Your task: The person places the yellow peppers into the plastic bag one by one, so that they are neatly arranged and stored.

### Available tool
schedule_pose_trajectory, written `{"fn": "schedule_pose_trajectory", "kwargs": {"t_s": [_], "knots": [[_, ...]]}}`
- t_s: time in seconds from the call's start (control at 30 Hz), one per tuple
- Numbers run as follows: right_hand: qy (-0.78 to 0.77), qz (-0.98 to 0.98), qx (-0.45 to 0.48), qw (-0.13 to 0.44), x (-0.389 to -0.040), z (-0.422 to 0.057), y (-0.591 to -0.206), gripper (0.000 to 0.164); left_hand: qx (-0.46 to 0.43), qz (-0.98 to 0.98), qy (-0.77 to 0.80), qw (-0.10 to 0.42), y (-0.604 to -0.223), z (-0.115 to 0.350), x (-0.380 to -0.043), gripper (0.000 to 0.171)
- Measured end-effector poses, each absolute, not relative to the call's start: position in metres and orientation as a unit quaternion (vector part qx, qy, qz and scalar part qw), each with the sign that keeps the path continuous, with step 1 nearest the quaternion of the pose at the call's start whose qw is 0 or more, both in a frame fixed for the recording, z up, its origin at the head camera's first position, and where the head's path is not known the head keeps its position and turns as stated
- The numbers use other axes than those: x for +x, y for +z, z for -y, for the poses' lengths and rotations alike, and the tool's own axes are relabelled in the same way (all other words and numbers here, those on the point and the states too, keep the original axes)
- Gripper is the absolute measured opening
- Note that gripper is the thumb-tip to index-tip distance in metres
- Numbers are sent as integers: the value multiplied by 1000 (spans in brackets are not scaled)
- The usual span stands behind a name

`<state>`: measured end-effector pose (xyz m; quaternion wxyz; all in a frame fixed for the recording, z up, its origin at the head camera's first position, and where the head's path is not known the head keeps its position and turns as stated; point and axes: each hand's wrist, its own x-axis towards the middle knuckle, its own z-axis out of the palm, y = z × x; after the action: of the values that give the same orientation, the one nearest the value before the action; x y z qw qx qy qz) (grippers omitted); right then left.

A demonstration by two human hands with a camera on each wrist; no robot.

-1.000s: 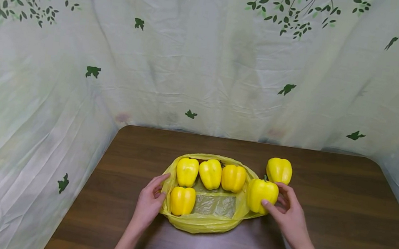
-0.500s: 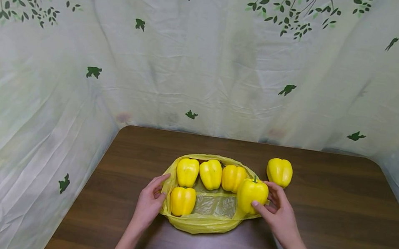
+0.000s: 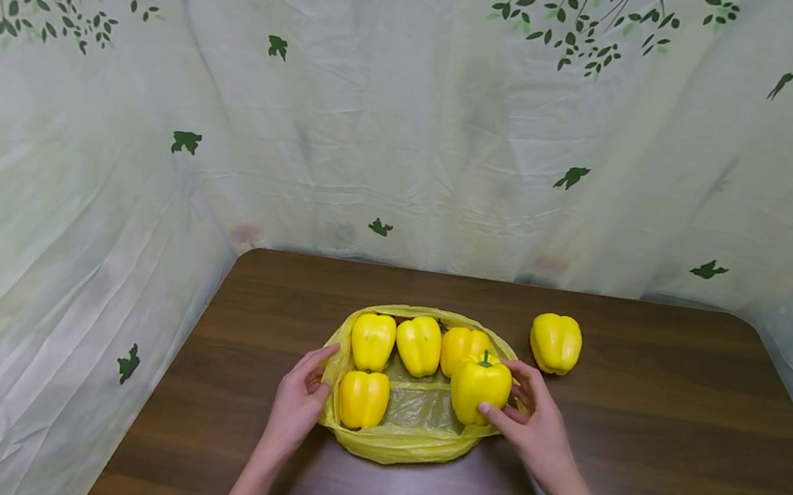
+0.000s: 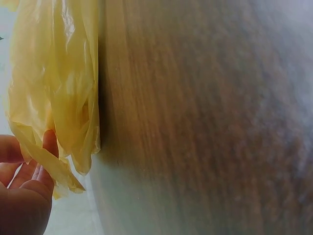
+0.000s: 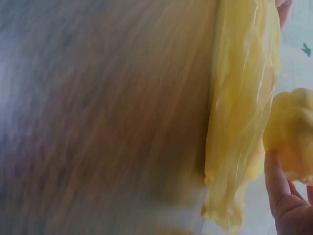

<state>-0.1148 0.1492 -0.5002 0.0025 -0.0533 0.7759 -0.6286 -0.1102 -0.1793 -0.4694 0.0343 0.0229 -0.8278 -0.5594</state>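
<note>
My right hand holds a yellow bell pepper, green stem upward, over the right side of an opened yellow plastic bag. In the right wrist view, this bell pepper is above the bag's rim, with the thumb against its side. My left hand grips the bag's left edge; in the left wrist view a fold of the bag runs between thumb and fingers. Inside the bag lie several more yellow bell peppers: a row at the back and one bell pepper at front left.
Another yellow bell pepper lies on the brown wooden table, behind and right of the bag. A pale curtain with printed leaves hangs behind the table and along its sides.
My right hand has carried the bell pepper leftward, from the bag's right edge to over its right inner part. The left hand and the bag have stayed in place.
</note>
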Motion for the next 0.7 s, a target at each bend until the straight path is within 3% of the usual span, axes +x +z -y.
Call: {"fn": "schedule_pose_trajectory", "kwargs": {"t_s": [0.33, 0.7], "knots": [[-671, -737, -77, 14, -114, -134, -503, 68, 19, 820, -570, 47, -509, 192, -123, 51], [-692, -713, -101, 57, -114, -115, -507, 68, 23, 817, -574, 47, -510, 191, -125, 52]]}}
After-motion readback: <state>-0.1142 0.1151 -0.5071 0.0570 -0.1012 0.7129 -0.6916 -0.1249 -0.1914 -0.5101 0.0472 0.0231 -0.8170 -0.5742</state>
